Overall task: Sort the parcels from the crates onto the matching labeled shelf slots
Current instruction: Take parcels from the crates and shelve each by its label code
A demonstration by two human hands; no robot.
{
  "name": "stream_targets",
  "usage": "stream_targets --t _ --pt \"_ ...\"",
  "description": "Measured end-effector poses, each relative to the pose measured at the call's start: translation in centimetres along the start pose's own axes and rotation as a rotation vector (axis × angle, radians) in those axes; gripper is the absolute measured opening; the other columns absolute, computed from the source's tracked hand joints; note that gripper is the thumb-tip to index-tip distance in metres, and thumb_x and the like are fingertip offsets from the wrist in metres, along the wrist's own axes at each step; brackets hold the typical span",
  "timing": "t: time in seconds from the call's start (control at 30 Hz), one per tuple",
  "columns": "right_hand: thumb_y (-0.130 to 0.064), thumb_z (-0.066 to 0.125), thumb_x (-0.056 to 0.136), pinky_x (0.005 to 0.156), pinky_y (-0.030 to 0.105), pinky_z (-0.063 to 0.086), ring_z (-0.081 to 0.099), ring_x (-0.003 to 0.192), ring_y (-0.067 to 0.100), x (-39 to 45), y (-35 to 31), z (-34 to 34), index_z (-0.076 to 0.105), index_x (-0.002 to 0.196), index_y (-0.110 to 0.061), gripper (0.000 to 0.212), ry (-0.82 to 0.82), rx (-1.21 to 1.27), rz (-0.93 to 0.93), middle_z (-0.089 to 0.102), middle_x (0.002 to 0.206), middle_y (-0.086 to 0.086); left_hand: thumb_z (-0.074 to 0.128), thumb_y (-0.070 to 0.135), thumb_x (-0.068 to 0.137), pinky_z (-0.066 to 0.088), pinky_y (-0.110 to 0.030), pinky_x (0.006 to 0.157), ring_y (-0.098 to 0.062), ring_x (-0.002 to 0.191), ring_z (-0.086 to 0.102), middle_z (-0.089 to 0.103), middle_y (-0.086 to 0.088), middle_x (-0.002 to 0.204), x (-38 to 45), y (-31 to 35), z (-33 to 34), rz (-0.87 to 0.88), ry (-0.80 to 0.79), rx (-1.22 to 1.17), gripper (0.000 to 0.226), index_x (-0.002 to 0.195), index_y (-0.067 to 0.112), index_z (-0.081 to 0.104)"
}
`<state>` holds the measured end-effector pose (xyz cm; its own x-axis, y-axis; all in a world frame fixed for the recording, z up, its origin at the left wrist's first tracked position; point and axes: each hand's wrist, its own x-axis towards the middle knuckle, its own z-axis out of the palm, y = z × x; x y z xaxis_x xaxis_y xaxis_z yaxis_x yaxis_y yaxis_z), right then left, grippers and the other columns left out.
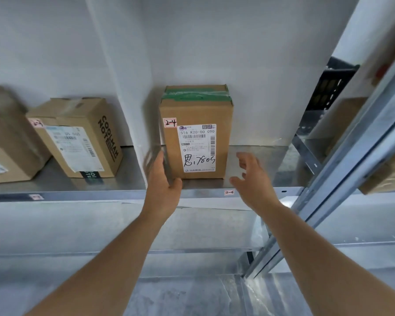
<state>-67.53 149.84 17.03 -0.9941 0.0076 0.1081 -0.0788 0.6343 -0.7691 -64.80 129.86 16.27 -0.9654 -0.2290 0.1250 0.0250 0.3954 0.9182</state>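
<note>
A brown cardboard parcel with green tape on top and a sticker reading 2-4 stands upright on the metal shelf, against the back wall. A slot label reading 2-4 is stuck on the shelf's front edge just below it. My left hand lies flat against the parcel's left side near its bottom corner, fingers blurred. My right hand hovers a little to the right of the parcel, fingers spread and loosely bent, touching nothing.
Two more cardboard boxes sit further left on the same shelf: one marked COOLMAN NOTE and a blurred one at the frame's edge. A slanted metal upright crosses the right side, with other boxes behind it. A lower shelf lies below.
</note>
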Motion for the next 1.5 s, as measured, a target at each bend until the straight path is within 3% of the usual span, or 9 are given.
stream_targets --t 0.13,0.3,0.4,0.53,0.73,0.93,1.13,1.33,1.5 --pt "-0.014 0.052 0.092 0.088 0.033 0.049 0.056 0.109 0.018 -6.3 -0.2 -0.2 0.048 0.129 -0.022 0.038 -0.029 -0.271 -0.025 0.047 0.132 -0.001 0.051 0.013 0.095 0.028 -0.019 0.099 -0.013 0.136 0.031 0.029 0.003 0.151 -6.9 0.7 0.0 -0.016 0.049 0.298 0.053 0.144 0.021 0.033" --pt "-0.014 0.042 0.094 0.082 0.028 0.046 0.053 0.111 0.016 -15.6 -0.7 1.3 0.048 0.128 -0.023 0.035 -0.23 -0.471 -0.068 0.047 0.128 -0.003 0.053 0.021 0.093 0.039 -0.027 0.099 -0.014 0.129 0.041 0.047 0.007 0.14 -16.4 -0.9 -1.8 0.052 -0.069 0.563 0.037 0.13 0.023 0.053" --pt "-0.013 0.044 0.093 0.075 0.03 0.047 0.056 0.107 0.021 -20.4 -1.3 2.5 0.052 0.124 -0.018 0.032 -0.285 -0.518 -0.146 0.051 0.12 0.001 0.064 0.025 0.077 0.056 -0.031 0.07 -0.019 0.092 0.068 0.071 0.004 0.103 -22.1 -2.0 -3.0 0.162 -0.092 0.708 0.023 0.098 0.021 0.072" --pt "-0.018 0.042 0.095 0.076 0.028 0.042 0.051 0.113 0.02 -24.7 -3.0 3.9 0.048 0.128 -0.019 0.034 -0.34 -0.553 -0.232 0.046 0.127 0.0 0.067 0.032 0.062 0.054 -0.027 0.053 -0.014 0.069 0.068 0.072 0.01 0.082 -27.8 -2.7 -5.3 0.094 -0.041 0.877 0.025 0.084 0.025 0.074" --pt "-0.019 0.04 0.096 0.082 0.03 0.041 0.05 0.114 0.022 -29.1 -7.5 7.2 0.049 0.126 -0.016 0.031 -0.405 -0.537 -0.408 0.049 0.127 0.004 0.08 0.019 0.064 0.055 -0.037 0.059 -0.028 0.072 0.069 0.073 -0.005 0.085 -31.9 -2.5 -10.3 -0.043 0.152 0.921 0.026 0.088 0.013 0.074" --pt "-0.022 0.04 0.095 0.084 0.032 0.04 0.048 0.115 0.023 -31.8 -13.1 10.4 0.045 0.13 -0.016 0.035 -0.452 -0.52 -0.607 0.047 0.13 0.004 0.075 0.025 0.069 0.054 -0.05 0.074 -0.039 0.096 0.066 0.067 -0.018 0.113 -34.5 -3.7 -15.9 -0.184 0.348 0.971 0.038 0.102 0.009 0.07" --pt "-0.035 0.048 0.094 0.106 0.037 0.031 0.028 0.137 0.028 -34.5 -19.5 15.8 0.018 0.15 -0.019 0.065 -0.528 -0.51 -0.774 0.016 0.157 0.01 0.07 0.043 0.076 0.033 -0.06 0.102 -0.041 0.134 0.038 0.035 -0.021 0.148 -37.2 -5.9 -23.1 -0.315 0.547 1.037 0.072 0.137 0.01 0.049" --pt "-0.05 0.084 0.055 0.087 0.044 0.052 0.063 0.107 0.031 -38.3 -26.6 23.5 0.06 0.125 -0.013 0.082 -0.513 -0.55 -0.954 0.057 0.13 0.019 0.078 0.05 0.066 0.036 -0.065 0.099 -0.041 0.133 0.039 0.034 -0.021 0.149 -40.2 -8.9 -32.7 -0.454 0.653 1.067 0.091 0.14 0.011 0.043" --pt "-0.043 0.057 0.089 0.115 0.044 0.017 0.024 0.142 0.034 -41.4 -33.7 29.1 0.021 0.151 -0.016 0.076 -0.643 -0.524 -1.058 0.015 0.156 0.019 0.076 0.055 0.066 0.036 -0.065 0.098 -0.04 0.133 0.039 0.034 -0.02 0.149 -42.3 -12.3 -41.2 -0.548 0.701 1.057 0.092 0.141 0.013 0.042"
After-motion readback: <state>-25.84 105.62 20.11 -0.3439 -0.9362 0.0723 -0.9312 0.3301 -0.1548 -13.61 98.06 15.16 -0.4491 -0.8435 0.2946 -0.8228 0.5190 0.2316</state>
